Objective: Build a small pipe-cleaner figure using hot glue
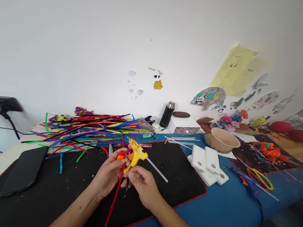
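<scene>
My left hand point(112, 170) is closed on a small orange and red pipe-cleaner piece point(121, 156). A long red pipe cleaner point(113, 202) hangs from it towards me. My right hand point(143, 186) is beside it with fingers curled together, close to the handle of a yellow glue gun point(137, 154). What those fingers pinch is hidden. The gun's nozzle points away to the left, and a clear glue stick point(158, 170) juts from its back. A dark cord shows below the handle. Under both hands lies a black mat point(173, 176).
Many coloured pipe cleaners point(85, 132) are piled at the back left, with scissors point(110, 150) near them. A black tablet point(24, 172) lies at left. On the right are white devices point(205, 165), a bowl point(224, 140) and a blue glue gun point(248, 187). A black flask point(167, 114) stands behind.
</scene>
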A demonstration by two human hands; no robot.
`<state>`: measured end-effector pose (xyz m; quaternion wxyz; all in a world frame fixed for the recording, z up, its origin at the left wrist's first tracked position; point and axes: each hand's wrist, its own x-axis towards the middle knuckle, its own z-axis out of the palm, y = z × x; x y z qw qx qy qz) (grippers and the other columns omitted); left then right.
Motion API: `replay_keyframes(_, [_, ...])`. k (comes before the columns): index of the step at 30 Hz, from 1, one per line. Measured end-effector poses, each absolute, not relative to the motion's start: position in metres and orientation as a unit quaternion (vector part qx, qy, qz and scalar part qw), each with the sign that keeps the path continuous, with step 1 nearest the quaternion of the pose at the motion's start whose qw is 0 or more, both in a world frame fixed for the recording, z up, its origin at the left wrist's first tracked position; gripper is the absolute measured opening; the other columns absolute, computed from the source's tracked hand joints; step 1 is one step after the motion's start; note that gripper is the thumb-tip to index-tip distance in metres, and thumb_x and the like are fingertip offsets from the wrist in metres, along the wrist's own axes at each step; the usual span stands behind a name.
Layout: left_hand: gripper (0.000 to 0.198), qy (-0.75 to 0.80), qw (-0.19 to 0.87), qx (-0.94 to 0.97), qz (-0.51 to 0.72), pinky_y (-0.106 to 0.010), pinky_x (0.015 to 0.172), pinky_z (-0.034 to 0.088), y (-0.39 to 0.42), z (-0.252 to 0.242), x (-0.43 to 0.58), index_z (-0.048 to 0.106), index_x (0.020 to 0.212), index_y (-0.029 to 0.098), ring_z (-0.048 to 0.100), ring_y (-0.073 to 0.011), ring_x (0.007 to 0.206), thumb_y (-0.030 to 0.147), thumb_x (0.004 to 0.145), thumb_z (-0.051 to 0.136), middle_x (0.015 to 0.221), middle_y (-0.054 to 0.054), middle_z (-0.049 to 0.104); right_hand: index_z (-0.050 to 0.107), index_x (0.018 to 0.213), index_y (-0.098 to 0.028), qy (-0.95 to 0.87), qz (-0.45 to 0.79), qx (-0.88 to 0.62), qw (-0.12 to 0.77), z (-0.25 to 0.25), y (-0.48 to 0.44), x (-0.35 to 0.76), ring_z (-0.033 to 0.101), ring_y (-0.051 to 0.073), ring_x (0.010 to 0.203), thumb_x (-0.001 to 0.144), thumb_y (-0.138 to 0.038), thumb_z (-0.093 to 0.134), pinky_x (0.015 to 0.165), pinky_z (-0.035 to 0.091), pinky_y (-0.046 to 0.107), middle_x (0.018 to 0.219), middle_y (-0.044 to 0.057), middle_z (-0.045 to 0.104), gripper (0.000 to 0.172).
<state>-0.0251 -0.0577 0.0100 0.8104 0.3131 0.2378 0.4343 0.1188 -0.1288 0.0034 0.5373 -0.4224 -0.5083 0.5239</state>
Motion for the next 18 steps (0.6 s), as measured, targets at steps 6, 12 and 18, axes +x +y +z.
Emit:
replay_keyframes(6, [0.044,0.235,0.8,0.333,0.44,-0.025,0.046,0.054,-0.06,0.01,-0.022,0.063,0.118,0.022,0.064,-0.0172,0.059,0.02,0.079,0.082,0.077,-0.001,0.067,0.049,0.074,-0.023,-0.408,0.536,-0.466,0.574,-0.013,-0.117,0.111,0.057,0.013,0.042,0.083,-0.076,0.069,0.049,0.04,0.025,0.05,-0.006,0.058,0.058])
replay_keyframes(12, [0.044,0.233,0.795,0.354,0.434,-0.027,0.052,0.056,-0.062,0.009,-0.021,0.062,0.119,0.022,0.064,-0.0178,0.065,0.022,0.08,0.083,0.08,-0.002,0.068,0.051,0.075,-0.021,-0.354,0.558,-0.488,0.57,-0.02,-0.116,0.117,0.062,0.015,0.045,0.076,-0.074,0.077,0.048,0.041,0.024,0.054,-0.006,0.059,0.059])
replay_keyframes(18, [0.042,0.209,0.807,0.363,0.416,-0.025,0.052,0.052,-0.063,0.009,-0.02,0.063,0.119,0.022,0.061,-0.0165,0.064,0.023,0.081,0.082,0.08,-0.002,0.067,0.06,0.093,-0.018,-0.313,0.611,-0.441,0.578,-0.011,-0.118,0.121,0.069,0.016,0.06,0.08,-0.064,0.079,0.061,0.048,0.026,0.077,0.0,0.07,0.051])
